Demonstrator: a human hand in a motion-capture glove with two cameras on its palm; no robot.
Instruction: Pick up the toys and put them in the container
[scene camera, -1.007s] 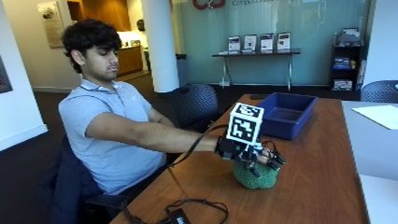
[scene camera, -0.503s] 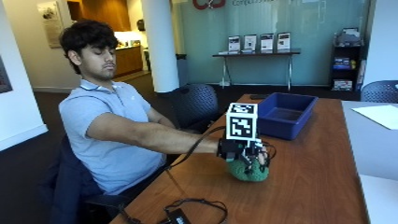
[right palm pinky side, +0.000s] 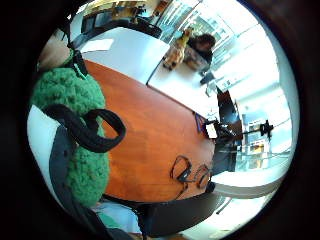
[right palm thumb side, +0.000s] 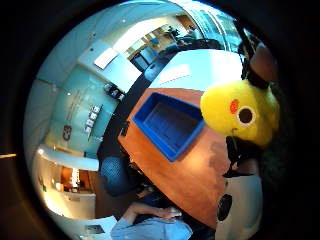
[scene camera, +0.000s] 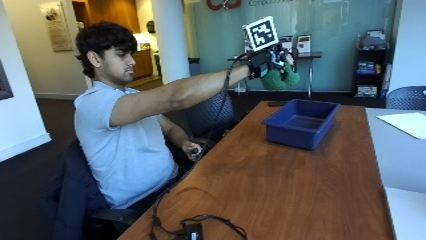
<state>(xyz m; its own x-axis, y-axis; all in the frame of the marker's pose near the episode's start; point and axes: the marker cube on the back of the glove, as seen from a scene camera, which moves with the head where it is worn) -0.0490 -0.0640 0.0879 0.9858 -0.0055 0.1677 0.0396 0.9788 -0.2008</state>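
Note:
In the outside view my gloved right hand (scene camera: 267, 61) is raised high in the air and grips a green plush toy (scene camera: 280, 79). The toy hangs above and a little to the near left of the blue container (scene camera: 303, 122), which stands on the wooden table (scene camera: 286, 185). From the thumb side palm view, the toy's yellow head (right palm thumb side: 240, 112) sits close to the palm, with the container (right palm thumb side: 167, 125) below it holding nothing that I can see. Close against the palm in the little finger side view is the toy's green knitted body (right palm pinky side: 70, 100).
A white sheet of paper (scene camera: 403, 122) lies on the lighter table at the right. Black cables (scene camera: 193, 227) lie at the wooden table's near end. The person's bare left hand (scene camera: 193, 150) is low beside the table's edge.
My hand has lifted the green toy off the table, up to head height and toward the blue container. The outside camera has also shifted.

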